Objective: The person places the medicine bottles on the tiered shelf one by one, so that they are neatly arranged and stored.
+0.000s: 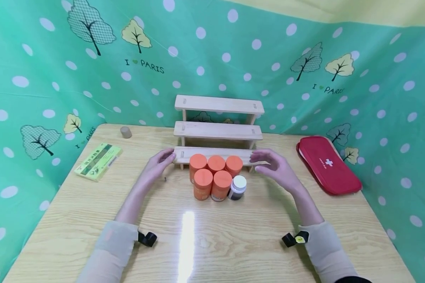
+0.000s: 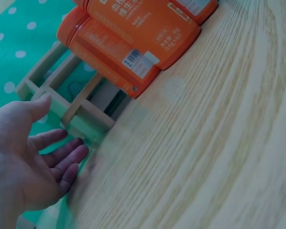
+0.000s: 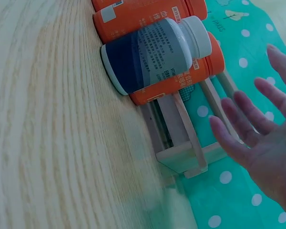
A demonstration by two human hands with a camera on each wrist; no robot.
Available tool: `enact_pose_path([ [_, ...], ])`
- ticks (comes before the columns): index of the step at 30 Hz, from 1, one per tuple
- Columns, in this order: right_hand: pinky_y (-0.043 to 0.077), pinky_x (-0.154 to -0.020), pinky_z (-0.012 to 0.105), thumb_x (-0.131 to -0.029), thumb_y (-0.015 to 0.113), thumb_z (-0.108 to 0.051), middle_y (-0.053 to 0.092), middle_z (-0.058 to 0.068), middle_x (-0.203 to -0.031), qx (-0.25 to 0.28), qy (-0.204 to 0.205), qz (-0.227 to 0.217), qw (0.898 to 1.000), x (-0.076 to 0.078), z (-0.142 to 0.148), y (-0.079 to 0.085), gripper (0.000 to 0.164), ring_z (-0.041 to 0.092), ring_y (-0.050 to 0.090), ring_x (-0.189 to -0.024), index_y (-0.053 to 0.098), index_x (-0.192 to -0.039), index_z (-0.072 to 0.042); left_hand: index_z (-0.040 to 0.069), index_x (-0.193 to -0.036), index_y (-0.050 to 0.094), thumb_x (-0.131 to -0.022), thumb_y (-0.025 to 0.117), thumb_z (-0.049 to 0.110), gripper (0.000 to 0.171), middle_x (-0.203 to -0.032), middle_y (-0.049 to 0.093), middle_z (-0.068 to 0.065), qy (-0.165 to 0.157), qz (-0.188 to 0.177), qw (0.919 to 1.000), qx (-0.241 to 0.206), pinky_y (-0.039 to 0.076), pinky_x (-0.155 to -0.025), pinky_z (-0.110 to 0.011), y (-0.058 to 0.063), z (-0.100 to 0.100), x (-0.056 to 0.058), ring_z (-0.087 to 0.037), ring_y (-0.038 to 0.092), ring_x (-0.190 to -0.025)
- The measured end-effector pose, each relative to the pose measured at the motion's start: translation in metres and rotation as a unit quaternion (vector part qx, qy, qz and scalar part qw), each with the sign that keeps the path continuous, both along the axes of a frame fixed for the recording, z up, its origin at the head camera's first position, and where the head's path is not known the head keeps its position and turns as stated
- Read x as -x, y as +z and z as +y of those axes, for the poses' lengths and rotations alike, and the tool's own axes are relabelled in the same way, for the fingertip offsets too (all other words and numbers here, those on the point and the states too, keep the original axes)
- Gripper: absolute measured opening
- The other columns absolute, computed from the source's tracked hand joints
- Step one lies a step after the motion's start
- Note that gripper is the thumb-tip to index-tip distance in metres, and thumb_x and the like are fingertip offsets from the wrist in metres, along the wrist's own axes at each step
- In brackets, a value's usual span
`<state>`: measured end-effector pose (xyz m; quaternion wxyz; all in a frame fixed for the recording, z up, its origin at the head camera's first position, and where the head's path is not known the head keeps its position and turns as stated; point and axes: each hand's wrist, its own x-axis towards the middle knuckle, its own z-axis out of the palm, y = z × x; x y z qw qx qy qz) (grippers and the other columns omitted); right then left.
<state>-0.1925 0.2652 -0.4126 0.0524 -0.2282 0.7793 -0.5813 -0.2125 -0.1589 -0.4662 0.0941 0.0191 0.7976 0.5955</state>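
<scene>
On the table (image 1: 255,243), the shelf (image 1: 217,130) is being flanked at its ends by the left hand (image 1: 156,165) and the right hand (image 1: 277,168); both are being held slack, gripping nothing, though contact is not being clearly shown. Just in front, five orange bottles (image 1: 202,185) and a smaller white bottle (image 1: 237,188) are being kept grouped. The shelf is seemingly already being stood in place, but no bottle is yet being borne by its steps.
</scene>
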Motion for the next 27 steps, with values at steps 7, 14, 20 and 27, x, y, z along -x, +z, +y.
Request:
enact_pose_path([
  [7, 0.055, -0.104, 0.057, -0.091, 0.072, 0.004, 0.065, 0.021, -0.131, -0.049, 0.064, -0.024, 0.996, -0.002, -0.001, -0.004, 0.043, 0.035, 0.064, -0.121, 0.062, -0.133, -0.002, 0.006, -0.157, 0.040, -0.103, 0.059, 0.046, 0.069, -0.156, 0.048, -0.021, -0.009, 0.001, 0.9997, 0.023, 0.035, -0.125, -0.053, -0.004, 0.000, -0.001, -0.039, 0.044, -0.146],
  [14, 0.053, -0.106, 0.059, -0.089, 0.077, -0.005, 0.066, 0.017, -0.131, -0.082, 0.098, -0.046, 0.991, 0.000, -0.001, -0.006, 0.044, 0.036, 0.066, -0.119, 0.064, -0.131, -0.007, 0.007, -0.157, 0.040, -0.104, 0.058, 0.044, 0.067, -0.158, 0.046, -0.021, -0.015, 0.009, 0.9993, 0.034, 0.033, -0.126, -0.053, -0.006, 0.001, 0.004, -0.040, 0.043, -0.147],
  [20, 0.052, -0.108, 0.058, -0.088, 0.081, -0.011, 0.067, 0.009, -0.131, -0.104, 0.104, -0.052, 0.988, 0.001, -0.005, -0.007, 0.044, 0.031, 0.065, -0.120, 0.066, -0.130, -0.013, 0.006, -0.157, 0.040, -0.105, 0.058, 0.043, 0.066, -0.158, 0.046, -0.021, -0.013, 0.008, 0.9991, 0.041, 0.032, -0.126, -0.052, -0.007, -0.001, 0.007, -0.040, 0.043, -0.147],
  [27, 0.052, -0.108, 0.057, -0.085, 0.085, -0.015, 0.069, 0.003, -0.127, -0.120, 0.101, -0.047, 0.986, 0.000, -0.009, -0.013, 0.043, 0.021, 0.066, -0.118, 0.069, -0.125, -0.019, 0.005, -0.156, 0.041, -0.104, 0.058, 0.043, 0.067, -0.158, 0.046, -0.022, -0.014, 0.002, 0.9992, 0.038, 0.033, -0.126, -0.052, -0.008, -0.003, 0.007, -0.040, 0.043, -0.147],
])
